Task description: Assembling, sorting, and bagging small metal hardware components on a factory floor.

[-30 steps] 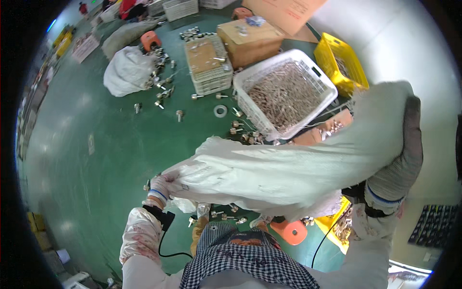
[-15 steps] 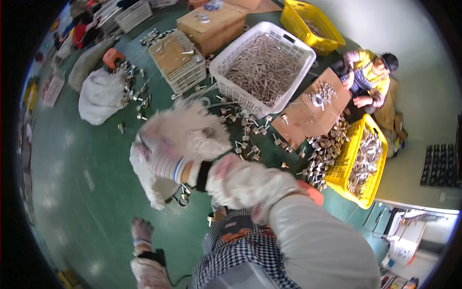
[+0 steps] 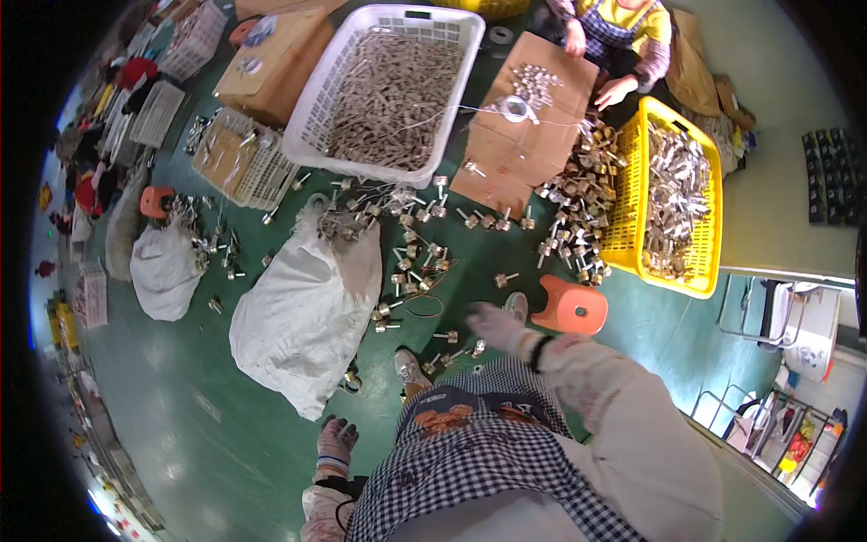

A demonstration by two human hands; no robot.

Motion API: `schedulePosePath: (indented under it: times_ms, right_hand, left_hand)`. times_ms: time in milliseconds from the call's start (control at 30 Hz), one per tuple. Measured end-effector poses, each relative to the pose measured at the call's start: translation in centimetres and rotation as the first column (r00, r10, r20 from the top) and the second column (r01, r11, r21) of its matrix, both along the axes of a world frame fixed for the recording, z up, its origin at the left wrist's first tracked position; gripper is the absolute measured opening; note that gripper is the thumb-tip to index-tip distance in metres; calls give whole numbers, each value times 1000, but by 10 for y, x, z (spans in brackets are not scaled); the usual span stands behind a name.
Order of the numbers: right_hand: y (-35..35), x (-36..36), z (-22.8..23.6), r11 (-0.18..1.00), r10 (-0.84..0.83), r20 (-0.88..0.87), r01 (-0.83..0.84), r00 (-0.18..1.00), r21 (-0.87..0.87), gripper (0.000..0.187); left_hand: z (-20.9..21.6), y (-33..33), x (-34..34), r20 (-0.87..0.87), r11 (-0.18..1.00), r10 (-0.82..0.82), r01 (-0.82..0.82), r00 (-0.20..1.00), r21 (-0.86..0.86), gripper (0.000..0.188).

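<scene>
My left hand (image 3: 336,443), in a pale glove, hangs low beside my checked apron (image 3: 488,406), its fingers apart and nothing in it. My gloved right hand (image 3: 497,327) is in front of the apron, above the floor near my shoe. Its fingers stretch leftward, a little blurred, and no object shows in them. A full white sack (image 3: 302,316) lies on the green floor ahead of my left hand, touched by neither hand. At its far, frayed mouth lie metal parts with round heads and short stems (image 3: 348,223). More such parts (image 3: 420,271) are scattered right of the sack.
A white basket (image 3: 293,117) of small metal pieces stands ahead, by a cardboard box (image 3: 271,72). Another person (image 3: 623,45) sits behind a cardboard sheet (image 3: 492,163). A yellow basket (image 3: 623,226) and an orange stool (image 3: 571,307) are at right; a smaller white sack (image 3: 167,275) is at left.
My right hand has left the white sack and drawn back to the right, in front of my apron. The sack now lies in full view. The whole view has shifted.
</scene>
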State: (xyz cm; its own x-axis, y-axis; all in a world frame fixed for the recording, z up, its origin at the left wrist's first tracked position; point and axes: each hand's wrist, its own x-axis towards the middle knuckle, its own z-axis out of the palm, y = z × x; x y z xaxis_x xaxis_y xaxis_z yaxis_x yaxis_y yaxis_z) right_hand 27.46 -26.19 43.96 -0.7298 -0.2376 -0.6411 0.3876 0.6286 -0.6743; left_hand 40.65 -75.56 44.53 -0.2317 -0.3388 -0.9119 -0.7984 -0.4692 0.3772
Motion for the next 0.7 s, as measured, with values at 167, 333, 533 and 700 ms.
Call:
schedulePosePath:
  times_ms: [167, 333, 533, 700]
  right_hand:
    - [221, 158, -17, 783, -510, 70, 429, 858, 451, 38]
    - [319, 298, -18, 644, -639, 202, 373, 742, 668, 38]
    - [324, 426, -123, 676, -604, 206, 358, 770, 645, 32]
    - [283, 329, -75, 576, -788, 133, 644, 601, 504, 35]
  left_hand:
    - [21, 85, -33, 76, 982, -188, 187, 979, 11, 25]
    - [36, 185, -95, -64, 947, -321, 320, 945, -23, 26]
    - [30, 280, -186, -123, 877, -478, 481, 870, 1, 32]
    - [17, 319, -262, -158, 805, -581, 592, 799, 33, 34]
